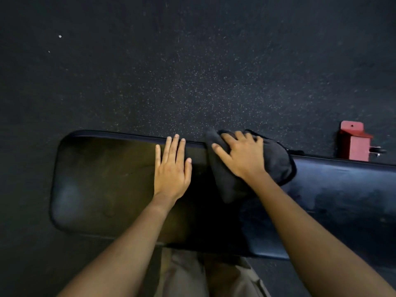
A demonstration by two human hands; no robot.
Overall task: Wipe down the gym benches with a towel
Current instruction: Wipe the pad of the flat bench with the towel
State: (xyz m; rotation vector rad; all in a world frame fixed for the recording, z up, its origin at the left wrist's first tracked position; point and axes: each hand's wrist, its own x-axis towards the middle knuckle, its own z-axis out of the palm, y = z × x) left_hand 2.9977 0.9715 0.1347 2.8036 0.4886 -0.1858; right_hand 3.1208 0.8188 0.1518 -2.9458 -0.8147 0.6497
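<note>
A long black padded gym bench runs across the view from left to right, just in front of me. My left hand lies flat on its far half with straight fingers reaching the far edge. To its right, my right hand presses a dark grey towel against the pad near the far edge, fingers spread over the bunched cloth. Part of the towel hangs over that far edge.
Dark speckled rubber floor surrounds the bench. A red metal bracket with a small wheel stands beyond the bench at the right. My tan trousers show below the near edge.
</note>
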